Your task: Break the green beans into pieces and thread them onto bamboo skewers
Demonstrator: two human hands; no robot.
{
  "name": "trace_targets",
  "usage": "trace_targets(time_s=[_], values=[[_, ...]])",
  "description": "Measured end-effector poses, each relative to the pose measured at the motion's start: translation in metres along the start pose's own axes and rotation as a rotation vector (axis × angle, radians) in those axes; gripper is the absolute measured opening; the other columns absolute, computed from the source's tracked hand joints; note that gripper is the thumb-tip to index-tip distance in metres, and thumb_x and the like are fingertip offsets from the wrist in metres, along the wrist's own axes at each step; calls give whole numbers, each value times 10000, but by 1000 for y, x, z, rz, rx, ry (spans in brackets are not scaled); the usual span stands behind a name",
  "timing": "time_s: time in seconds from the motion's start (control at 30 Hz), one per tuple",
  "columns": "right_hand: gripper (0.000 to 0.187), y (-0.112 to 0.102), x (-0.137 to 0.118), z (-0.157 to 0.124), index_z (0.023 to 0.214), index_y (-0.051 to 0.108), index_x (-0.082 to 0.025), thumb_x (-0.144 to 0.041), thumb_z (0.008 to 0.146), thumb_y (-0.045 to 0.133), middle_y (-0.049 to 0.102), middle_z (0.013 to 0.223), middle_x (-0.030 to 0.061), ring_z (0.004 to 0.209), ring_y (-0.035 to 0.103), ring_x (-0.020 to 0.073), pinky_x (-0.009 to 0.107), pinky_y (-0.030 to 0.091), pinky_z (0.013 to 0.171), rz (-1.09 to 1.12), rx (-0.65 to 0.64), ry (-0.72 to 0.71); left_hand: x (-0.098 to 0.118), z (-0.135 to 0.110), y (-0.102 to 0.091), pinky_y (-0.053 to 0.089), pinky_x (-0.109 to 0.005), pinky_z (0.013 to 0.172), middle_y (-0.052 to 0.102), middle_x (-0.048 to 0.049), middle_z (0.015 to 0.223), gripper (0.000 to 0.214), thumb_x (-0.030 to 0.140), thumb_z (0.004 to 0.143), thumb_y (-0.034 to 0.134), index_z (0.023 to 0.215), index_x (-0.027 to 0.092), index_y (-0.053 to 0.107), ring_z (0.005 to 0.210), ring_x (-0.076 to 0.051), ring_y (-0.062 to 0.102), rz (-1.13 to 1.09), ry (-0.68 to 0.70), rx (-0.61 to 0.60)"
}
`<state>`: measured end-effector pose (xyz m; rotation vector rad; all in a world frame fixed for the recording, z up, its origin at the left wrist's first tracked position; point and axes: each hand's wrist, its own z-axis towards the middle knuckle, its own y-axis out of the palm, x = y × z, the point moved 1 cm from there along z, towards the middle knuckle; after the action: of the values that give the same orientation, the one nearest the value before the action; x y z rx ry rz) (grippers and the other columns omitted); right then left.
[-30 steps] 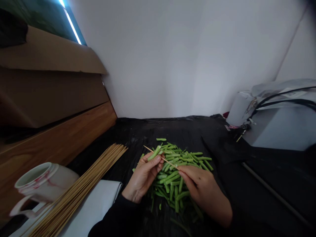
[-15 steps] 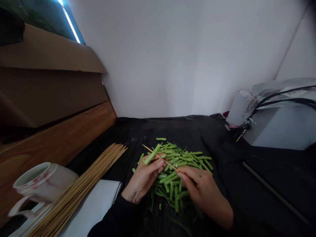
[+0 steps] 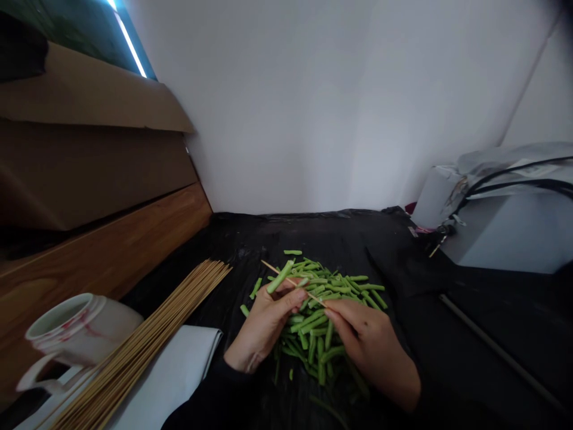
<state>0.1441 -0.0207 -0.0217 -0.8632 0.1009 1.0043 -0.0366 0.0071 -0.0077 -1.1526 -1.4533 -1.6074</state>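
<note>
My left hand (image 3: 267,319) is closed around a cut piece of green bean (image 3: 280,276), which slants up between thumb and fingers. A thin wooden skewer (image 3: 317,299) passes through this piece, its tip showing beyond at the upper left. Another short bean piece (image 3: 303,282) shows at my left fingertips, beside the skewer. Pinched between thumb and forefinger of my right hand (image 3: 373,343) is the skewer's lower end. Both hands are just above a loose pile of cut green beans (image 3: 316,325), partly hiding it.
A bundle of wooden skewers (image 3: 147,340) lies at left over a folded white sheet (image 3: 185,361), beside a white mug (image 3: 85,328). A cardboard box (image 3: 94,173) stands behind them. At right are a grey-white box (image 3: 514,227) and a dark rod (image 3: 496,349) on black plastic sheeting (image 3: 277,230).
My left hand has shifted slightly right, closer to my right hand, carrying the bean piece with it. The skewer's tip has also moved a little right. My right hand has barely moved.
</note>
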Motion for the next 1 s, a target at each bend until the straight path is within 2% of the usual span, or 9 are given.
trace_targets(time_s=[0.07,0.13,0.23,0.4,0.53,0.73,1.0], values=[[229,-2,2,2,983,678,-190,-150,946,456,739,918,42,839,707,169,276,561,732,32,2,31,2,0,0,450,-181,623,662,-45,823,411,359,695,823,1035,145,740,714,-105,573,-33,1,-29],[229,-3,3,4,985,679,-196,-149,944,458,736,907,35,846,704,168,275,557,744,53,2,53,5,0,-2,490,-207,669,688,-79,931,481,454,751,757,1127,158,708,821,-148,615,-113,18,-9],[221,-3,4,4,972,679,-202,-163,948,463,736,911,31,844,704,168,275,556,741,57,-10,61,7,3,-6,521,-224,725,714,-91,964,402,441,795,722,1075,153,725,845,-153,642,-209,22,85],[206,1,5,0,977,675,-192,-158,947,474,741,961,32,859,705,159,266,554,759,60,-11,44,7,6,-8,525,-195,718,738,-61,808,249,301,712,817,882,128,763,759,-121,659,-205,10,159],[203,2,5,0,1005,673,-192,-146,940,486,744,966,24,869,707,153,260,551,770,49,2,37,7,6,-6,528,-196,721,751,-58,779,290,324,665,846,859,123,767,715,-111,666,-186,-10,149],[200,2,4,0,992,675,-188,-144,937,489,746,964,32,858,710,158,255,554,732,33,8,19,1,5,-4,528,-240,797,776,-91,892,284,336,675,836,864,135,771,864,-169,701,-160,-18,104],[188,2,6,1,1000,664,-190,-144,939,491,744,956,22,851,706,147,252,547,754,34,17,3,0,4,-1,515,-247,759,756,-77,848,280,368,681,825,837,140,785,811,-164,674,-40,4,87]])
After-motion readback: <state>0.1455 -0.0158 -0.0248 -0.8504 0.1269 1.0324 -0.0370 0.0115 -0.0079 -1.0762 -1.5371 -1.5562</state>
